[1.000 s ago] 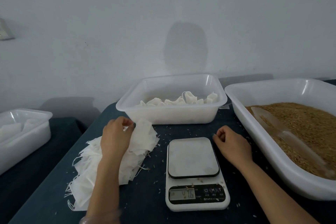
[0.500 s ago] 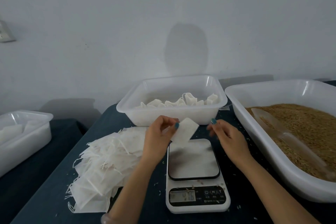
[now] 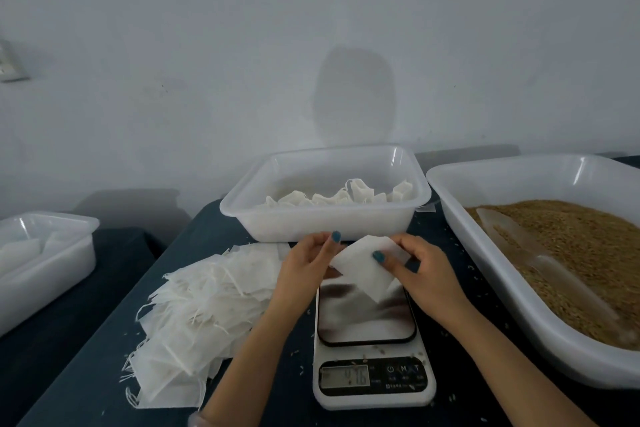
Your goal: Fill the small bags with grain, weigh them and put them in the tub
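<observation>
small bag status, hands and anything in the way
Left hand and right hand both pinch the small bag, flat and unfilled, above the scale. Scoop lies in the grain tray. Nothing in the way.

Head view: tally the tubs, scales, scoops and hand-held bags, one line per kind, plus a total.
Tubs: 3
Scale: 1
Scoop: 1
Held bag: 1
Total: 6
</observation>
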A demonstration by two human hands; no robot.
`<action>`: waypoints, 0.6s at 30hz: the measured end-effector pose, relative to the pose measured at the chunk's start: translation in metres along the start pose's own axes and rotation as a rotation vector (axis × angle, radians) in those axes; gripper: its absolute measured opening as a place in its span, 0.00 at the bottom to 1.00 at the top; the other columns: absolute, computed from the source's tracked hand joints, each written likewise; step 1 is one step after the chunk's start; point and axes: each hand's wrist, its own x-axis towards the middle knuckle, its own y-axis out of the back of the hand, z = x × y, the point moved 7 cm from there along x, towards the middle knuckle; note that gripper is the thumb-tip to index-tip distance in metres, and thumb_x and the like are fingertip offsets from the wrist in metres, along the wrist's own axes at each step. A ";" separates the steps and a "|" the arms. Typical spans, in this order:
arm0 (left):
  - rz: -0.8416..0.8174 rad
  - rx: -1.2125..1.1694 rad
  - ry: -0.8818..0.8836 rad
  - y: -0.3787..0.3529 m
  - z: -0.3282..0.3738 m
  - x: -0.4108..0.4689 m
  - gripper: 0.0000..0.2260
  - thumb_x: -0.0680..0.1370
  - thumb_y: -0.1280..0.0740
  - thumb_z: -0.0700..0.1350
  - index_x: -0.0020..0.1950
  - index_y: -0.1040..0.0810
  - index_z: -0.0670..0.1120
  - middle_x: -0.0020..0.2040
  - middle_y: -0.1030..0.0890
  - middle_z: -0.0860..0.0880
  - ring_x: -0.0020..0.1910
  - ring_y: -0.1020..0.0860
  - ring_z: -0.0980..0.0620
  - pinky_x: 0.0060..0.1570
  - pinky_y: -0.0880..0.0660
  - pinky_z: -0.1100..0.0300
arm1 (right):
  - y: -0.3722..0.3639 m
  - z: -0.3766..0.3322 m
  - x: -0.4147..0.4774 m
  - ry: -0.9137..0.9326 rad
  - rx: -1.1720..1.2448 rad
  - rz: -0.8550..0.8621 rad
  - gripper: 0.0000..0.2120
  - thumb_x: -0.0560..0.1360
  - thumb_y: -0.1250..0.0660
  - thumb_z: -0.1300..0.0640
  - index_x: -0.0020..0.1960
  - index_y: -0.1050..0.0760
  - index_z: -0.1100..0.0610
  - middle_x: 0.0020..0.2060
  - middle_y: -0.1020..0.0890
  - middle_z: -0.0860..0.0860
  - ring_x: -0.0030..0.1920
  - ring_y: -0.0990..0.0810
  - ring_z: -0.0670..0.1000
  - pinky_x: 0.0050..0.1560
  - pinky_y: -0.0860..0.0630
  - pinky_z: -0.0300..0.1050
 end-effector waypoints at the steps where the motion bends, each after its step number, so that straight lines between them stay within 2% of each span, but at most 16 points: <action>1: -0.033 -0.034 0.035 -0.001 -0.002 0.000 0.11 0.79 0.33 0.49 0.57 0.21 0.44 0.51 0.16 0.45 0.48 0.16 0.52 0.46 0.18 0.57 | -0.001 -0.001 0.000 0.003 -0.003 -0.003 0.10 0.70 0.32 0.42 0.49 0.21 0.43 0.46 0.19 0.44 0.48 0.22 0.40 0.45 0.27 0.30; 2: -0.056 -0.061 0.042 -0.003 -0.002 -0.001 0.07 0.79 0.31 0.45 0.55 0.21 0.44 0.49 0.15 0.44 0.45 0.16 0.52 0.42 0.19 0.59 | -0.002 -0.001 -0.001 0.009 -0.012 -0.006 0.10 0.70 0.32 0.42 0.49 0.21 0.43 0.46 0.19 0.43 0.48 0.22 0.40 0.45 0.28 0.30; 4: -0.057 -0.089 -0.005 -0.004 0.002 -0.002 0.07 0.76 0.29 0.40 0.54 0.20 0.45 0.44 0.14 0.45 0.41 0.16 0.54 0.38 0.21 0.65 | -0.002 -0.001 -0.002 0.010 -0.033 -0.016 0.11 0.69 0.33 0.40 0.49 0.22 0.43 0.46 0.20 0.43 0.48 0.23 0.39 0.47 0.28 0.30; 7: 0.070 -0.074 -0.123 0.007 0.014 -0.003 0.09 0.73 0.25 0.41 0.51 0.21 0.44 0.40 0.14 0.48 0.39 0.16 0.55 0.36 0.23 0.67 | -0.001 0.001 -0.001 0.003 -0.057 0.006 0.18 0.69 0.32 0.38 0.54 0.23 0.47 0.50 0.20 0.43 0.52 0.22 0.41 0.51 0.24 0.40; 9: 0.153 -0.036 -0.208 0.012 0.022 -0.006 0.09 0.72 0.24 0.42 0.48 0.22 0.45 0.37 0.15 0.48 0.36 0.17 0.55 0.34 0.23 0.67 | 0.004 -0.004 -0.001 0.030 -0.082 0.087 0.23 0.68 0.32 0.37 0.58 0.26 0.49 0.52 0.22 0.43 0.53 0.24 0.43 0.54 0.26 0.39; 12: 0.253 0.051 -0.327 0.016 0.031 -0.013 0.11 0.70 0.22 0.44 0.43 0.24 0.50 0.34 0.17 0.51 0.30 0.21 0.57 0.30 0.26 0.70 | 0.011 -0.027 -0.009 0.250 -0.339 0.241 0.23 0.72 0.34 0.40 0.61 0.29 0.51 0.54 0.26 0.46 0.54 0.28 0.43 0.56 0.31 0.32; 15: 0.276 0.183 -0.441 0.013 0.036 -0.019 0.13 0.69 0.22 0.47 0.43 0.26 0.56 0.35 0.20 0.55 0.32 0.22 0.55 0.32 0.24 0.63 | 0.006 -0.053 -0.022 0.560 -0.642 0.352 0.17 0.76 0.32 0.49 0.62 0.29 0.52 0.56 0.27 0.50 0.56 0.28 0.50 0.59 0.31 0.40; 16: 0.274 0.222 -0.474 0.011 0.037 -0.020 0.14 0.69 0.22 0.47 0.43 0.27 0.57 0.35 0.20 0.56 0.32 0.22 0.55 0.33 0.24 0.63 | 0.002 -0.059 -0.026 0.649 -0.709 0.366 0.14 0.77 0.33 0.51 0.61 0.29 0.52 0.55 0.26 0.50 0.54 0.27 0.52 0.58 0.30 0.42; 18: 0.268 0.291 -0.549 0.008 0.041 -0.024 0.15 0.69 0.22 0.48 0.44 0.28 0.59 0.36 0.21 0.58 0.34 0.22 0.57 0.33 0.27 0.70 | -0.006 -0.067 -0.032 0.767 -0.807 0.360 0.10 0.79 0.34 0.53 0.60 0.27 0.51 0.54 0.26 0.49 0.52 0.26 0.52 0.54 0.27 0.45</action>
